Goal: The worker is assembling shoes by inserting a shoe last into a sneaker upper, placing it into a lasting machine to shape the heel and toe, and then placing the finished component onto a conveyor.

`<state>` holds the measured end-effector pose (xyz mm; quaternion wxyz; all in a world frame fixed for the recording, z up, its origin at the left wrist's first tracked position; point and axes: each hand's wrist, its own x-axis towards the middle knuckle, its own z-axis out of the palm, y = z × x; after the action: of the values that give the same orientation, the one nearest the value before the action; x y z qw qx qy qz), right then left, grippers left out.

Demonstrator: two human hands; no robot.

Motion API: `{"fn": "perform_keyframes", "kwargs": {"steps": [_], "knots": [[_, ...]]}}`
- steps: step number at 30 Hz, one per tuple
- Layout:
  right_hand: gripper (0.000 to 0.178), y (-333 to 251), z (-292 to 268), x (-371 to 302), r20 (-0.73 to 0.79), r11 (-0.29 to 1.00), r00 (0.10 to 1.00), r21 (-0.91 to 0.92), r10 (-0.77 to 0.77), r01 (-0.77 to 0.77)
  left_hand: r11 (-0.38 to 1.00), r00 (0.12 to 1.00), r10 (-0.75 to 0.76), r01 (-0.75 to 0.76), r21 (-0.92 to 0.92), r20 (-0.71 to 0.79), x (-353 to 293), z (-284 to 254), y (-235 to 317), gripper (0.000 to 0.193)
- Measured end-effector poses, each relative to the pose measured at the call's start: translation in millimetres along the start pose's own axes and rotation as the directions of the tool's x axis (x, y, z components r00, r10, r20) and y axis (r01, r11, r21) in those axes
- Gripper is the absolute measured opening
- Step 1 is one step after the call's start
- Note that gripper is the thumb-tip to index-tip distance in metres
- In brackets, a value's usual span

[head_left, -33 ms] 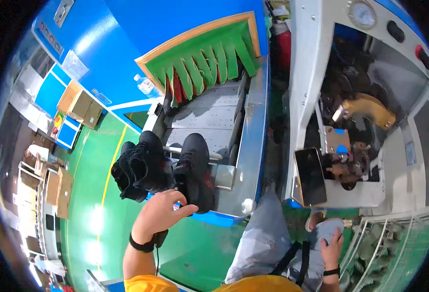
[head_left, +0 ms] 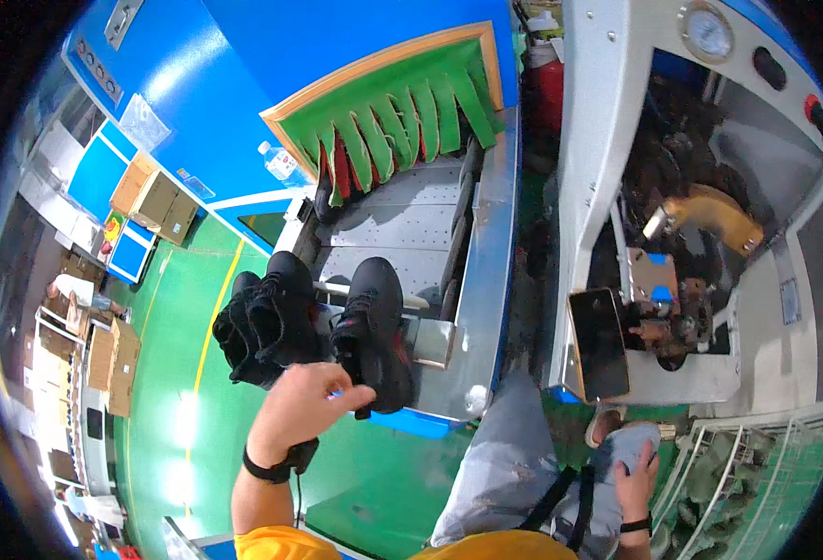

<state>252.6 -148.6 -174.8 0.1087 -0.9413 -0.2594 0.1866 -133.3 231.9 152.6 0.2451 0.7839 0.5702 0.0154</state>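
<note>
A black shoe (head_left: pixel 371 308) lies at the near end of a grey conveyor (head_left: pixel 388 219), its toe pointing away from me. My left hand (head_left: pixel 304 406) is at its heel, with thumb and fingers curled in a pinch against the heel edge. Just left of it, more black shoes (head_left: pixel 272 313) stand close together, partly overlapping. My right hand (head_left: pixel 634 483) lies on my trouser leg near the knee, fingers stretched and holding nothing.
Green strip curtains (head_left: pixel 383 135) hang at the far end of the conveyor, in a blue machine (head_left: pixel 234 56). On the right, a pale machine (head_left: pixel 598 168) has a phone (head_left: pixel 598 343) at its front edge. A wire rack (head_left: pixel 747 476) stands at lower right.
My left hand has shifted slightly left and down at the shoe's heel. The right hand still rests on my leg.
</note>
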Motion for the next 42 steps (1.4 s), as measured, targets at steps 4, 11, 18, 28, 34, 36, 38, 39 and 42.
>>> {"fn": "perform_keyframes", "kwargs": {"steps": [4, 11, 18, 28, 34, 36, 38, 39, 42], "knots": [[0.094, -4.8, -5.2, -3.9, 0.009, 0.999, 1.000, 0.035, 0.026, -0.026, 0.967, 0.993, -0.001, -0.028, -0.252, -0.116, 52.7, -31.7, -20.8, 0.033], [0.093, -10.2, -4.3, -4.1, -0.028, 0.999, 0.998, 0.001, 0.054, -0.054, 0.905, 0.997, -0.064, 0.037, -0.424, -0.051, 295.9, -40.5, -109.1, 0.036], [0.088, -16.8, 4.5, -6.3, -0.068, 0.996, 0.995, -0.051, -0.071, 0.068, 0.849, 0.903, -0.268, 0.056, -0.526, -0.337, 429.5, 8.9, -193.2, 0.069], [0.092, -26.1, 2.1, 7.4, -0.105, 0.996, 0.990, -0.010, -0.094, 0.093, 0.914, 0.905, -0.282, 0.152, -0.377, -0.320, 422.0, 21.3, -137.5, 0.027], [0.099, -20.7, 9.8, -7.1, -0.055, 0.999, 0.998, -0.046, 0.011, -0.013, 0.858, 0.950, 0.153, -0.265, -0.441, -0.272, 319.7, -32.9, -88.2, 0.037], [0.097, -25.0, 4.1, -10.3, -0.046, 0.993, 0.995, -0.063, 0.093, -0.096, 0.610, 0.945, -0.325, 0.175, -0.773, -0.043, 287.2, -47.7, -58.4, 0.039], [0.094, -30.2, -9.6, -17.4, -0.043, 0.996, 0.995, 0.019, 0.087, -0.086, 0.574, 0.979, -0.195, 0.069, -0.816, -0.054, 228.3, -61.9, -59.8, 0.038], [0.093, -27.9, -11.0, -19.6, -0.039, 0.996, 0.995, 0.024, 0.092, -0.092, 0.510, 0.997, -0.037, -0.043, -0.859, -0.071, 186.1, -61.8, -44.5, 0.038], [0.090, -23.5, -6.9, -25.4, -0.056, 0.998, 0.997, 0.037, 0.052, -0.050, 0.274, 0.978, 0.090, -0.207, -0.939, -0.190, 88.9, -49.4, -25.3, 0.052]]}}
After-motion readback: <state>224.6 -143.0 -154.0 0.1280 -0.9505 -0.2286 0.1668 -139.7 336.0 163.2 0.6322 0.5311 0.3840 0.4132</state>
